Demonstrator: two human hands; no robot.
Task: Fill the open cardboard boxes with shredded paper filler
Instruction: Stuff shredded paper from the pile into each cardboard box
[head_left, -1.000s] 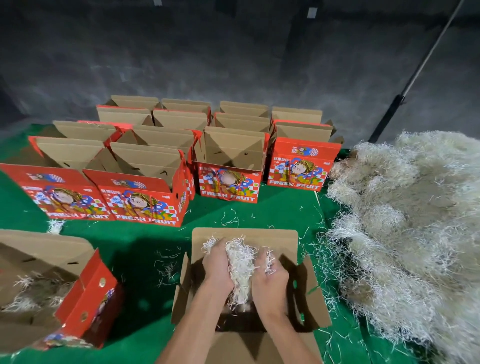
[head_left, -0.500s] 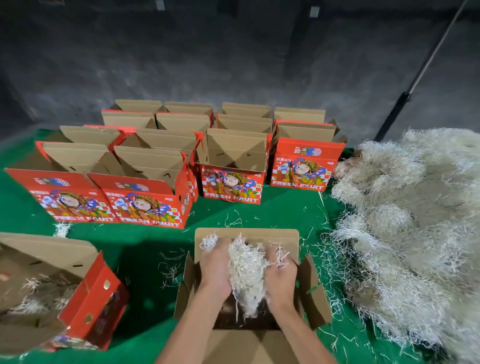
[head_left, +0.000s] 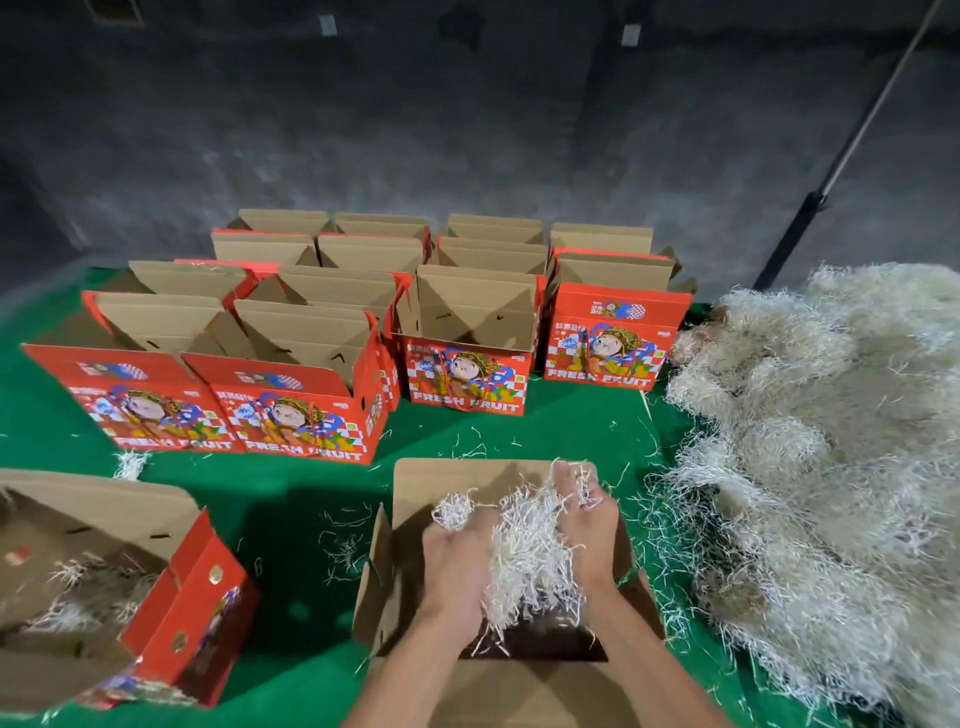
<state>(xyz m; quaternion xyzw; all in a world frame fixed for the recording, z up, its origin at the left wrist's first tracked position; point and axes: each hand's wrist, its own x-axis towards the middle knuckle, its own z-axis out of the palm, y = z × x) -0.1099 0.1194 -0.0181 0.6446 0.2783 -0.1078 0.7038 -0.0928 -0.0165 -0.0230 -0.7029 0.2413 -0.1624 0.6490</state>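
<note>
Head view is cutting off my forearms at the bottom edge, and the open box (head_left: 498, 613) at lower centre is hiding its floor under my hands. I am counting perhaps twelve red boxes (head_left: 306, 395) in the upper left. My left hand (head_left: 457, 561) and right hand (head_left: 587, 530) are curling their fingers around one clump of shredded paper (head_left: 524, 551) over that box; the big pile (head_left: 810, 447) is lying at right.
</note>
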